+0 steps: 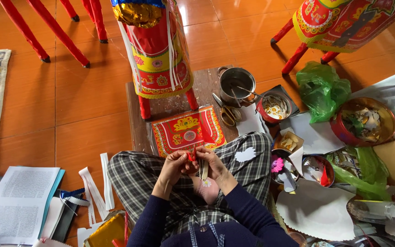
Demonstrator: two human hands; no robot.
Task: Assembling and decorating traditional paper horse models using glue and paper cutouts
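Seen from above, a seated person's left hand and right hand meet over their lap, fingers pinched together on a small red paper piece. It sits just beside the near edge of a red patterned panel lying on a low wooden board, near scissors.

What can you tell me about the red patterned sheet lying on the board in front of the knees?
The red patterned sheet looks like printed paper, roughly rectangular with rounded corners, red with yellow, green and white ornament and a scalloped border. It lies flat and slightly turned on the dark wooden board, just below the legs of the decorated paper figure. Its near edge meets the left hand and right hand, which pinch something small and red there.
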